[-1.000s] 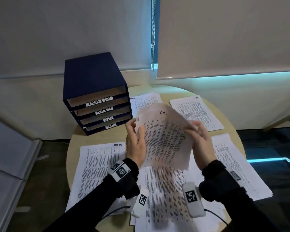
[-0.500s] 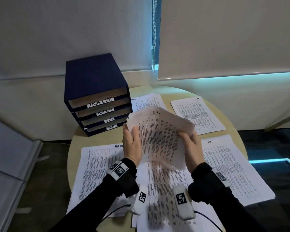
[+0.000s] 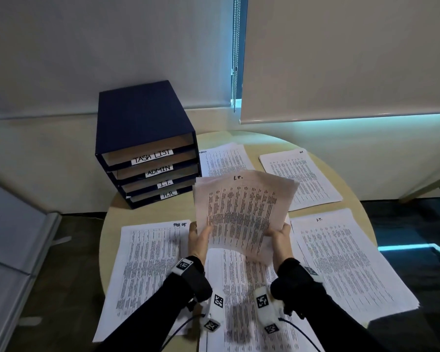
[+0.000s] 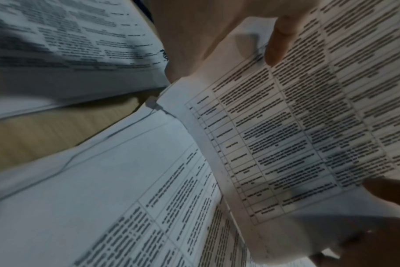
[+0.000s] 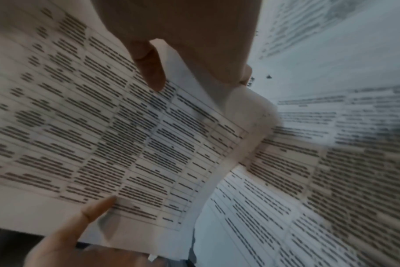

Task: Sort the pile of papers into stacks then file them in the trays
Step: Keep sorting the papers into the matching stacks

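Observation:
I hold a bundle of printed sheets (image 3: 241, 212) marked "I.T." tilted up above the table's middle. My left hand (image 3: 199, 237) grips its near left corner, thumb (image 4: 278, 43) on the top sheet (image 4: 297, 126). My right hand (image 3: 280, 238) grips the near right corner, thumb (image 5: 149, 68) pressed on the sheets (image 5: 98, 117). The navy tray unit (image 3: 142, 123) stands at the back left, its slots labelled TASK LIST, ADMIN, I.T. and H.R. The unsorted pile (image 3: 239, 288) lies under my hands.
Sorted stacks lie around on the round table (image 3: 112, 207): a front-left stack (image 3: 148, 270), a right stack marked I.T. (image 3: 341, 262), a back-right stack (image 3: 302, 179) and a back-centre stack (image 3: 224, 158) beside the trays. Blinds and a wall stand behind.
Both hands slid from the bundle's sides down to its near corners. The bowed sheets have flattened and squared up into a neater bundle.

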The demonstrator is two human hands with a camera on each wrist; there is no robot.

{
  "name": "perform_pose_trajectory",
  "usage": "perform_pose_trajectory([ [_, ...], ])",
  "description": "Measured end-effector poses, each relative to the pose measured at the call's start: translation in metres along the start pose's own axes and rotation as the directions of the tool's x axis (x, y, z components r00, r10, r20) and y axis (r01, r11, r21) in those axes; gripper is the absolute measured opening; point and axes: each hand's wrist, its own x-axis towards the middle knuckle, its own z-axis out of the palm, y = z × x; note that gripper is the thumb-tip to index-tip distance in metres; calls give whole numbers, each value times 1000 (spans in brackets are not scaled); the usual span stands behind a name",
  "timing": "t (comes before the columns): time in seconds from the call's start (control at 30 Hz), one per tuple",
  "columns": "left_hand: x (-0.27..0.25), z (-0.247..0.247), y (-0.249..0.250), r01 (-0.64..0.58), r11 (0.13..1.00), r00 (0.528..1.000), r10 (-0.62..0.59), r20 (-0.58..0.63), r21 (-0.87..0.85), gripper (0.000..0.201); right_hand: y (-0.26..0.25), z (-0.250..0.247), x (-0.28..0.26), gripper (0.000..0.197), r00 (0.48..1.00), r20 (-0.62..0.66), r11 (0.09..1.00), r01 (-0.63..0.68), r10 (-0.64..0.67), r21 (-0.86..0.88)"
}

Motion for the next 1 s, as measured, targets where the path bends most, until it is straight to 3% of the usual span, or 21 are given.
perform_pose_trajectory([
  [0.07, 4, 1, -3, 36, 999, 999, -36, -16, 23, 81, 10, 0, 7, 39, 998, -40, 999, -48, 47, -15],
  [0.2, 4, 1, -7, 50, 990, 999, -49, -5, 129, 37, 20, 7, 10, 16, 998, -19, 992, -56, 55, -113],
  [0.23, 5, 2, -7, 42, 986, 999, -40, -14, 164, 35, 20, 8, 9, 14, 1000, -5, 990, -30, 29, -140],
  [0.33, 12, 0, -10, 56, 980, 998, -53, -23, 191, 61, 19, 8, 7, 18, 998, 44, 983, 49, -41, -175],
  [0.4, 15, -1, -12, 41, 982, 999, -37, -25, 183, 68, 21, 6, 10, 22, 998, 18, 971, 57, -54, -231],
  [0.5, 14, 1, -17, -16, 971, 1000, 15, 8, 238, 64, 22, 4, 17, 19, 987, -130, 943, 42, -89, -329],
  [0.6, 9, 8, -24, -79, 932, 995, 54, 79, 353, 64, 9, -16, 26, 22, 973, -198, 898, 24, -122, -439],
  [0.67, 6, 11, -30, -145, 883, 980, 65, 188, 447, 43, -5, -48, 36, 23, 965, -222, 837, -4, -141, -547],
  [0.73, 6, 12, -39, -239, 795, 946, 63, 317, 557, 30, -17, -95, 47, 21, 958, -253, 764, -61, -136, -642],
  [0.77, 6, 11, -44, -322, 697, 919, 66, 389, 641, 30, -22, -122, 51, 20, 953, -275, 724, -99, -130, -683],
  [0.83, 10, 10, -50, -451, 427, 881, 72, 467, 784, 40, -25, -175, 63, 24, 935, -338, 638, -196, -108, -745],
  [0.9, 12, 12, -51, -496, 185, 868, 91, 488, 848, 57, -24, -216, 73, 29, 913, -402, 559, -298, -69, -773],
  [0.93, 15, 14, -52, -504, 109, 863, 103, 494, 857, 67, -23, -231, 76, 31, 903, -427, 531, -345, -37, -774],
  [1.0, 19, 16, -51, -499, 43, 863, 112, 492, 866, 82, -19, -254, 82, 31, 888, -459, 478, -410, 16, -777],
])
